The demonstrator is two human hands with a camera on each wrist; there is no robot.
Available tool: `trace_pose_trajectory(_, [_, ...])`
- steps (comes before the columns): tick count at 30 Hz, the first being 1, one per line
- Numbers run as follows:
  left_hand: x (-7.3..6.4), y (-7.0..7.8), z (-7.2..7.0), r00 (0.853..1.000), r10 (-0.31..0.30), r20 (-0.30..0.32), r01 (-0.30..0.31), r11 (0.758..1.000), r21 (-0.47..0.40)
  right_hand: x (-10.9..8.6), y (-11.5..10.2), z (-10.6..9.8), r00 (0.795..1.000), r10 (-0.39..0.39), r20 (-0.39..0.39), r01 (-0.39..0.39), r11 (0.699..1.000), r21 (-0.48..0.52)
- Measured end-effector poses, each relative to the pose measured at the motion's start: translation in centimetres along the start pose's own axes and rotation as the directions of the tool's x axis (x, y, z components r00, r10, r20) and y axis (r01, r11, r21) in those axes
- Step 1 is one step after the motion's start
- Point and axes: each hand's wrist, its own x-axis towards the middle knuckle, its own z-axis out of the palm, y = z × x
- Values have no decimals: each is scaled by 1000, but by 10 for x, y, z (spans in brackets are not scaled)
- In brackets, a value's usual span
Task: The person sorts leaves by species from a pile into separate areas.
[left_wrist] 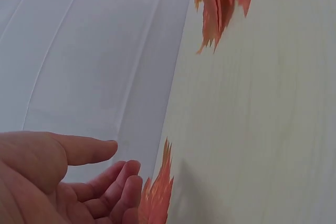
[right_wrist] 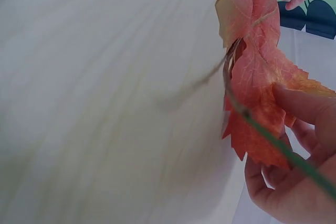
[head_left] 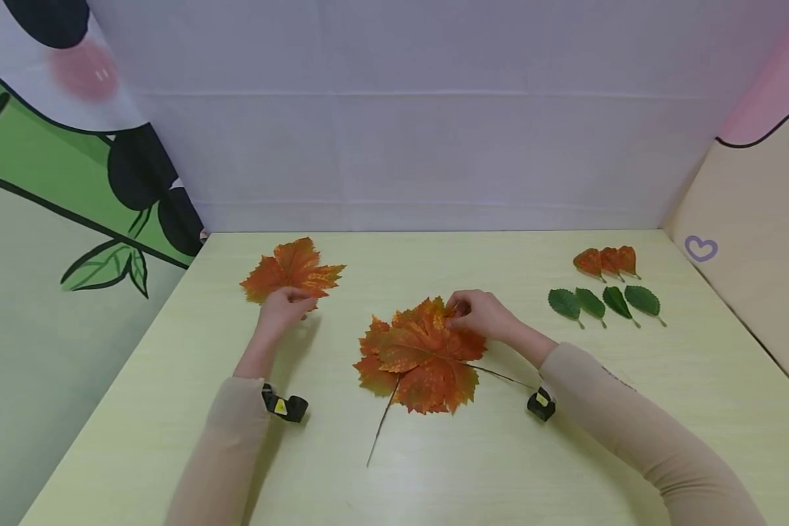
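Near the middle of the table, orange-red artificial maple leaves (head_left: 427, 358) overlap in a pile, with thin stems reaching toward the front and right. My right hand (head_left: 483, 314) pinches the upper right edge of a leaf there. In the right wrist view, the thumb (right_wrist: 304, 103) lies on the face of the red leaf (right_wrist: 257, 77), with fingers behind it. My left hand (head_left: 284, 313) hovers at the lower edge of another orange maple leaf (head_left: 294, 269) at the back left. The left wrist view shows a gap between its thumb (left_wrist: 86, 149) and loosely bent fingers, holding nothing.
At the back right lie several small green leaves (head_left: 606, 304) in a row, with three small orange-red leaves (head_left: 608, 261) behind them. The pale wooden table (head_left: 473, 467) meets a light cloth backdrop (head_left: 434, 161); printed panels stand at both sides.
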Motion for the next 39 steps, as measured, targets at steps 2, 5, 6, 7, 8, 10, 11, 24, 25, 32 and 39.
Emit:
trace_pose_trajectory(2, [1,6,10,1000,15,17,-16,1000,13,0,0,0,1000,8,-1,-8,1000,-2])
trace_pose_trajectory(5, [2,14,27,997,31,64,-33,999,41,0,1,0,1000,25,-1,-25,1000,6])
trace_pose_trajectory(6, [2,17,33,997,35,74,-39,998,56,0,1,0,1000,28,-1,-28,1000,11])
trace_pose_trajectory(7, [2,21,38,995,45,88,-51,996,72,0,1,0,1000,29,-1,-29,999,15])
trace_pose_trajectory(8, [2,24,44,993,54,101,-63,994,84,0,1,0,1000,28,-1,-28,999,19])
trace_pose_trajectory(10, [1,30,55,990,73,124,-86,991,105,0,1,0,1000,22,-3,-22,1000,20])
trace_pose_trajectory(11, [0,32,60,987,84,134,-100,988,120,0,1,0,1000,16,-5,-16,1000,16])
trace_pose_trajectory(24, [7,47,93,948,81,307,-171,945,279,-2,-2,-1,1000,-20,-21,20,1000,3])
trace_pose_trajectory(25, [7,47,94,948,78,307,-174,938,299,-2,-2,0,1000,-19,-24,19,1000,0])
trace_pose_trajectory(32, [6,49,102,960,80,270,-170,928,331,-3,-3,0,999,-9,-34,8,1000,-26])
trace_pose_trajectory(39, [4,50,104,963,95,252,-153,963,221,-5,-3,-1,1000,-8,-24,7,999,-54])
